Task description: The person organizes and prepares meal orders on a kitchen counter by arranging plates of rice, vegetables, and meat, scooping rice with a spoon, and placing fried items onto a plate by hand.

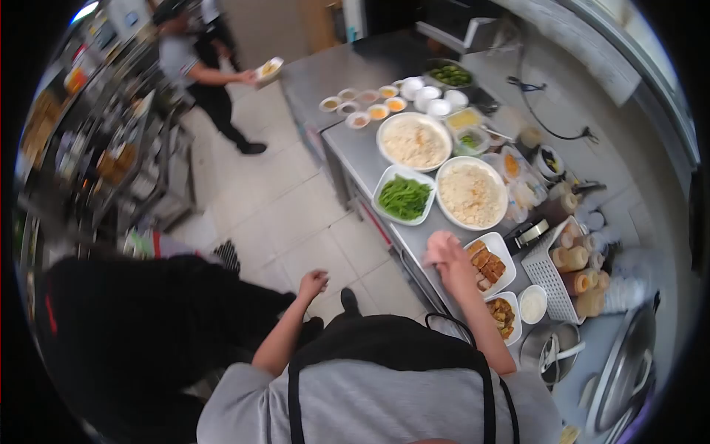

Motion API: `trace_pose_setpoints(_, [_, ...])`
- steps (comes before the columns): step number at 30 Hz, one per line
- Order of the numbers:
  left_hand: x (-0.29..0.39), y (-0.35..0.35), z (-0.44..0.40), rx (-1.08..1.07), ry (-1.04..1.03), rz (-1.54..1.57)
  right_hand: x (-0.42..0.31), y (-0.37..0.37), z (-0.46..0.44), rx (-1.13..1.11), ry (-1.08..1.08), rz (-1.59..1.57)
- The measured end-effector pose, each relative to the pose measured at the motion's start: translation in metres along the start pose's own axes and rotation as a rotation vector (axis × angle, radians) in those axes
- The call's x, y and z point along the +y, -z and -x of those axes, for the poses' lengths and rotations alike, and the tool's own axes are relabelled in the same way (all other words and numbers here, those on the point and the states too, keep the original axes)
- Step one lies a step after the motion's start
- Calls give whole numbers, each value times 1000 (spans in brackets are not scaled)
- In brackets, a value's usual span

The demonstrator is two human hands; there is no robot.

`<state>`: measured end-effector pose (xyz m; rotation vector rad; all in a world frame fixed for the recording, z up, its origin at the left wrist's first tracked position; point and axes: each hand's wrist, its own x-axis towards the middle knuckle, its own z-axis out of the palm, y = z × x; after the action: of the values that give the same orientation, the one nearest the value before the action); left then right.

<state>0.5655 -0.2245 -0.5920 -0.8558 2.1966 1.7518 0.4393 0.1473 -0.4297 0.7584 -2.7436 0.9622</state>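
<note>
My right hand (449, 260) is closed on a pink cloth (441, 242) over the front edge of the steel counter. Just beside it lies a white tray of sliced browned meat (489, 265), with a tray of brown chopped food (503, 317) nearer me. Beyond the hand stand a white tub of green vegetables (404, 195) and a round bowl of pale crumbly food (472, 192). Off the counter, above the tiled floor, my left hand (313, 283) hangs with its fingers curled in; nothing shows in it.
A perforated basket of sauce bottles (551, 266) stands at the counter's right, near a metal pot (551, 348) and a large lid (625, 370). Small cups (377, 112) line the far end. Someone in black (140, 333) is close on my left; another person (211, 74) carries a dish.
</note>
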Motion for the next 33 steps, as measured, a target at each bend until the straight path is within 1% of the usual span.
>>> trace_pose_setpoints(1, [-28, 10, -24, 63, 8, -91, 3, -8, -1, -140, 23, 198])
trace_pose_setpoints(2, [-52, 20, -44, 105, 18, -49, 16, -32, 4, -242, -73, 429])
trace_pose_setpoints(3, [-48, 29, -52, 80, 130, -30, 17, -45, 7, -205, -127, 445])
trace_pose_setpoints(4, [-53, 39, -65, 63, 163, -38, 14, -55, 5, -188, -173, 559])
trace_pose_setpoints(5, [-74, 48, -92, 36, 104, -198, 15, -64, 1, -174, -217, 672])
trace_pose_setpoints(6, [-69, 56, -100, -17, 150, -158, 18, -74, -2, -176, -221, 743])
trace_pose_setpoints(7, [-58, 62, -109, -64, 191, -288, 14, -73, -7, -153, -268, 748])
trace_pose_setpoints(9, [-48, 73, -136, -135, 191, -368, -1, -67, -20, -293, -358, 787])
trace_pose_setpoints(10, [-41, 77, -148, -149, 189, -416, -4, -66, -22, -273, -394, 788])
trace_pose_setpoints(12, [-25, 81, -173, -176, 169, -481, -6, -66, -19, -190, -378, 694])
trace_pose_setpoints(13, [-18, 82, -185, -178, 177, -497, -5, -67, -17, -175, -405, 695])
trace_pose_setpoints(15, [-7, 82, -208, -195, 172, -525, -3, -71, -13, -85, -334, 731])
trace_pose_setpoints(17, [1, 75, -230, -233, 198, -526, 2, -90, -11, -55, -380, 785])
trace_pose_setpoints(19, [7, 73, -259, -584, -331, -1254, 12, -96, -23, -11, -408, 848])
trace_pose_setpoints(20, [12, 60, -256, -296, 224, -650, 12, -99, -28, -90, -382, 952])
trace_pose_setpoints(21, [-6, 64, -280, -382, 32, -665, 11, -103, -31, -178, -356, 1047])
trace_pose_setpoints(22, [-19, 67, -301, -459, -175, -676, 14, -106, -34, -175, -363, 1041])
trace_pose_setpoints(23, [-23, 69, -314, -521, -376, -677, 20, -111, -39, -98, -408, 869])
trace_pose_setpoints(24, [46, 55, -270, -341, 97, -562, 26, -115, -44, -20, -451, 697])
trace_pose_setpoints(25, [50, 58, -282, -345, 92, -574, 32, -121, -48, -13, -463, 693])
trace_pose_setpoints(27, [61, 70, -304, -149, 86, -386, 39, -127, -52, -6, -631, 506])
trace_pose_setpoints(28, [69, 80, -313, -115, 132, -268, 35, -122, -54, -5, -646, 506])
trace_pose_setpoints(29, [73, 91, -330, -65, 239, -151, 29, -111, -56, -63, -625, 511])
trace_pose_setpoints(30, [81, 105, -344, -53, 310, 49, 24, -104, -60, -117, -603, 515])
trace_pose_setpoints(31, [86, 124, -361, -97, 282, 265, 22, -102, -61, -109, -616, 513])
trace_pose_setpoints(32, [101, 136, -384, 33, 423, 563, 21, -103, -60, -43, -632, 536])
trace_pose_setpoints(33, [108, 154, -412, 17, 388, 691, 18, -105, -60, 23, -650, 559])
